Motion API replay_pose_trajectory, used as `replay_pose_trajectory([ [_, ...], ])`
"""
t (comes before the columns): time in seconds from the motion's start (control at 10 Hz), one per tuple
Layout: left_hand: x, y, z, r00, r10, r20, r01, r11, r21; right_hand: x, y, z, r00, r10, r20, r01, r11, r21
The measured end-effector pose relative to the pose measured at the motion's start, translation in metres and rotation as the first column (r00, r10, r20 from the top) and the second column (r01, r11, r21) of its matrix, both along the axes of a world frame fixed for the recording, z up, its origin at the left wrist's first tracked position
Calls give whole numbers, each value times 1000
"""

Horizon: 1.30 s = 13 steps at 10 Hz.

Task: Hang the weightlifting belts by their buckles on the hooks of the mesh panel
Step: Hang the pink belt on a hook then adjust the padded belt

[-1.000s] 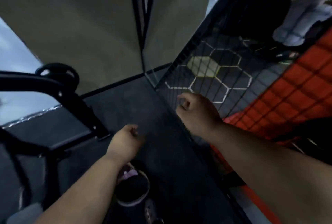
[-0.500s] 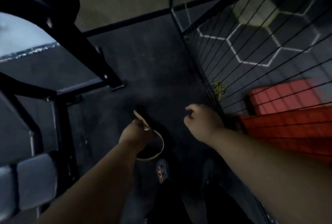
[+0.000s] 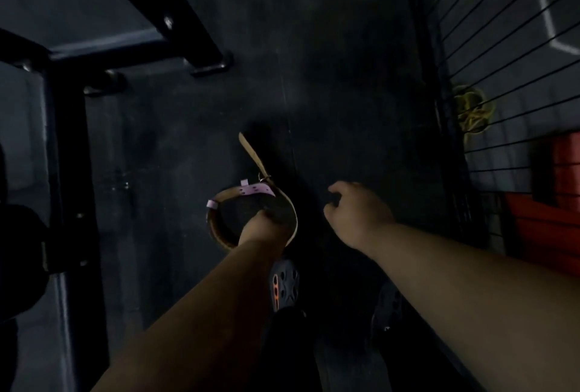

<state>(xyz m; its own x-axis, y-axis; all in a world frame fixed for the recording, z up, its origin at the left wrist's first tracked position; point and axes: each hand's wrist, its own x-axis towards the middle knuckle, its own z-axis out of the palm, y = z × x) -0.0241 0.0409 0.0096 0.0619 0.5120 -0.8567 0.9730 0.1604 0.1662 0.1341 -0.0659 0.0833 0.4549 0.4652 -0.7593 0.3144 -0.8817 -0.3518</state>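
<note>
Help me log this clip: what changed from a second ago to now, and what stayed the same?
The head camera tipped down from the wall to the floor. The left hand dropped and took hold of the coiled belt, which now shows fully, its strap end sticking up. The right hand came away from the mesh panel and lowered beside the belt. Unchanged: the right hand holds nothing, fingers loosely curled; the belt is not yet hung.

1. A broad strip of dark floor (image 3: 329,62) lies open ahead of both hands.
2. On the left, a black metal frame (image 3: 72,140) with a slanted bar and foot walls off that side.
3. On the right, the mesh panel (image 3: 502,55) stands close beside the right hand (image 3: 357,212), with red blocks (image 3: 549,219) behind it.
4. Shoes (image 3: 284,285) sit on the floor below the arms.
</note>
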Motion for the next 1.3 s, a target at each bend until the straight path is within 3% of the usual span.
replay_pose_trajectory([
  [0.2,7,-3,-134,999,-47,21,49,995,-92,3,0,-91,999,40,-28,-41,999,-18],
  [0.3,12,-8,-170,998,52,29,-46,983,-179,-2,-1,-125,998,51,-25,-52,998,-23],
  [0.4,21,-13,-198,999,32,34,-23,970,-240,-5,0,-148,998,59,-23,-59,998,-38],
  [0.7,32,-32,-237,992,-96,-79,68,950,-306,-10,-3,-180,996,88,-33,-90,993,-72],
  [0.9,39,-38,-243,996,-88,-18,81,967,-242,-8,1,-186,993,112,-38,-114,991,-70],
  [1.0,29,-42,-280,994,87,68,-69,971,-230,-7,1,-188,993,110,-38,-113,991,-71],
  [1.1,19,-41,-264,941,321,109,-294,934,-205,-7,3,-189,993,108,-51,-111,991,-79],
  [1.2,15,-40,-182,868,464,176,-436,882,-176,-8,6,-187,995,79,-65,-84,994,-76],
  [1.3,-11,-47,-141,872,442,211,-446,894,-32,-17,12,-175,993,69,-96,-74,996,-46],
])
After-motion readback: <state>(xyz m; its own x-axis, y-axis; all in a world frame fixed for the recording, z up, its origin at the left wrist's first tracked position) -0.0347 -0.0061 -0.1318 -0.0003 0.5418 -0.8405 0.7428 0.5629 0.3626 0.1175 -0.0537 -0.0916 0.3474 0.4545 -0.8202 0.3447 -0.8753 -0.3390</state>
